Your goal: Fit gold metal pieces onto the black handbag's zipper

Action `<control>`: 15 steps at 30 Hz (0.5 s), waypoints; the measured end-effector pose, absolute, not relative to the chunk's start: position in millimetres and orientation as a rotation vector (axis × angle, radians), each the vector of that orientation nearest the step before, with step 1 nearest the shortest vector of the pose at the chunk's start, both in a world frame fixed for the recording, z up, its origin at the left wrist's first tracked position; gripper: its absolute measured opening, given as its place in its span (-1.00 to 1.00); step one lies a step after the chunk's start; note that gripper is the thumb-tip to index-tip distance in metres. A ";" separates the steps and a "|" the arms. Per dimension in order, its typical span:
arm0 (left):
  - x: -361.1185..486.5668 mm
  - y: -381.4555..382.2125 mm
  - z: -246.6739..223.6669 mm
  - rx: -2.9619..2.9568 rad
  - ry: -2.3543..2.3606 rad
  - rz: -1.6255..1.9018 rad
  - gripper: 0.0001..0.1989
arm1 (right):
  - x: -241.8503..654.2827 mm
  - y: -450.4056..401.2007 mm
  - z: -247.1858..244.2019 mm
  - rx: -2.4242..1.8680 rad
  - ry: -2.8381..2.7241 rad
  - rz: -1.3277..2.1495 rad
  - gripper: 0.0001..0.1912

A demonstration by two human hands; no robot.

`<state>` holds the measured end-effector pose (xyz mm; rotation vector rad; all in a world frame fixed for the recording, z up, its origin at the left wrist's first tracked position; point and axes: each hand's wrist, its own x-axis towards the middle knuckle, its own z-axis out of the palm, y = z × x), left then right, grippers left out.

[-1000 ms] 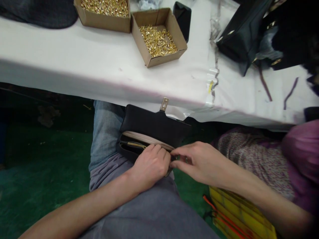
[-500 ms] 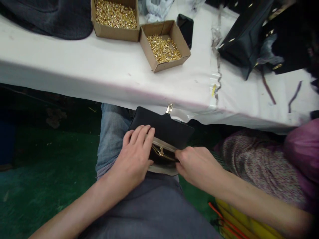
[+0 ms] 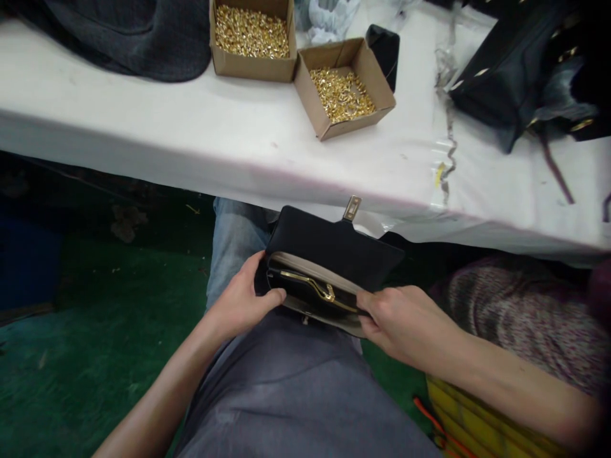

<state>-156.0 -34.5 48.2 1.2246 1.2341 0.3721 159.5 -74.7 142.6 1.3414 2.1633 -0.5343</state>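
Note:
A black bag (image 3: 329, 245) lies on the lap with its flap raised and a metal clasp (image 3: 352, 208) at the flap's edge. Inside the beige-lined opening shows a gold zipper (image 3: 305, 280) with its gold pull. My left hand (image 3: 251, 296) grips the bag's left end, thumb over the near rim and fingers behind the side. At the right end my right hand (image 3: 394, 318) is closed on the bag's edge, its fingertips partly hidden in the opening.
Two cardboard boxes (image 3: 255, 69) (image 3: 312, 105) of small gold parts stand on the white-covered table (image 3: 191, 133). A dark cap (image 3: 157, 44) is at the left, black bags (image 3: 501, 89) at the right. Beside me, a person's patterned clothing (image 3: 515, 312) shows.
My left hand has moved from over the bag's opening to its left end, uncovering more of the zipper. My right hand keeps its hold. The whole view has shifted, with things appearing farther right.

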 end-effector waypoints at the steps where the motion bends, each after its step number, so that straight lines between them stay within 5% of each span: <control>1: -158.5 -31.9 44.6 1.172 1.214 0.372 -0.15 | 159.3 -73.8 142.6 1.347 2.154 -0.547 -0.85; 11: -180.1 -28.6 30.2 0.989 1.014 0.409 -0.15 | 158.4 -73.5 140.7 1.377 2.121 -0.575 -0.83; 15: -182.3 -31.5 12.1 0.801 0.971 0.542 -0.31 | 158.9 -75.6 139.1 1.369 2.107 -0.569 -0.82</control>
